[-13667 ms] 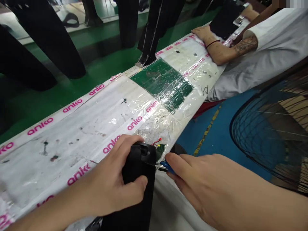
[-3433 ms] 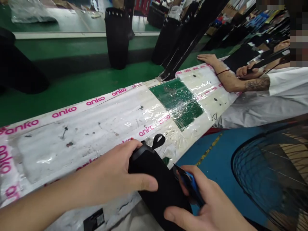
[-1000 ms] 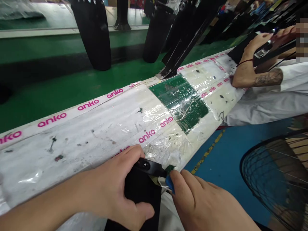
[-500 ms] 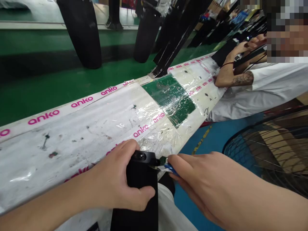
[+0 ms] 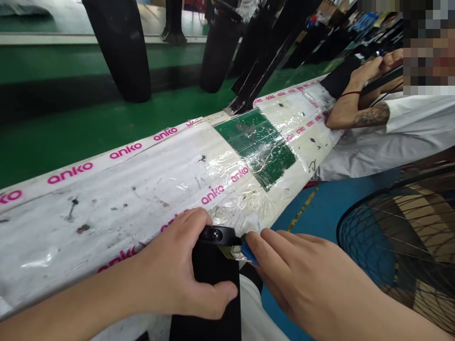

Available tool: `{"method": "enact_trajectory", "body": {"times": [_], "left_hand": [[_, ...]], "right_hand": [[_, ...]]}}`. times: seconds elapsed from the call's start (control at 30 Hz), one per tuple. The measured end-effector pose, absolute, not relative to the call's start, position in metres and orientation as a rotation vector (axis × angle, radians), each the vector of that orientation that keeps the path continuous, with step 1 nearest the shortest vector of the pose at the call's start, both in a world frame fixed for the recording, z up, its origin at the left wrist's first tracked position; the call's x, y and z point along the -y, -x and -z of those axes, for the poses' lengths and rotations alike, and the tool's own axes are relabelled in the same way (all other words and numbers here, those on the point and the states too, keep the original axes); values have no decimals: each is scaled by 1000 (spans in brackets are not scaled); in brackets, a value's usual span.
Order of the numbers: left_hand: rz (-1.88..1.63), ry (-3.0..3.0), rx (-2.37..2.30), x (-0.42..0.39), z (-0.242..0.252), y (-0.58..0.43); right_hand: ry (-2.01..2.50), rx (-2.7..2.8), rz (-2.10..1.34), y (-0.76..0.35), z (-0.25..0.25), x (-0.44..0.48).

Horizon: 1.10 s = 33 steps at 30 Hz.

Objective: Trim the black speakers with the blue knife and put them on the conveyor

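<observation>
Left hand (image 5: 188, 270) grips a long black body with a dull, fabric-like surface (image 5: 220, 327); thumb and forefinger stand wide apart, clamped across it, the thumb lying over the near face and the forefinger up at the far left. The other left fingers go out of sight on the left side. Right hand (image 5: 291, 274): thumb and forefinger pinched together on a knife-like tool with a blue handle (image 5: 250, 254) and a flat, shiny metal blade (image 5: 236, 253); remaining fingers curled, their hold partly hidden. The blade points left, along the near edge of a black plastic end cap with rounded corners (image 5: 225, 233) at the far end of the body. Looks like work at the seam between cap and body; cannot tell whether the tip sits inside it. To do this well, I judge: blade flat and shallow, short strokes with light pressure, so fabric and cap escape scoring; body firmly braced, left thumb well clear of the blade's line. Position: the body lies between the hands, at the near edge of a long table wrapped in white film with pink lettering (image 5: 117, 203); cap just right of the left forefinger, blade just left of the right fingertips.
</observation>
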<state>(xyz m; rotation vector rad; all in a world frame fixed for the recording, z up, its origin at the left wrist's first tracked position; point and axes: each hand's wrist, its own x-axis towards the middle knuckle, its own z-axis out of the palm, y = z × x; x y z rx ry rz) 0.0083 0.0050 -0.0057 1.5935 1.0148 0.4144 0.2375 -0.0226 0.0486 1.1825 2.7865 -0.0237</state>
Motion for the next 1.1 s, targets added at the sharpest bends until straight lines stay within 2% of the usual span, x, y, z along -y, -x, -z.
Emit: {"method": "enact_trajectory", "body": {"times": [0.47,0.77,1.1], "left_hand": [[-407,-1585,-1018,-8,5,-9],[-368,-1576,-1060,-6,0,-12],[-369,-1609,-1072,-6,-4,-19]], "right_hand": [[-1185,-2781,80,-236,-53,21],[-1264,-2680,-94,-228,-47,32],[-1167,-2526,229,-231,-61,6]]}}
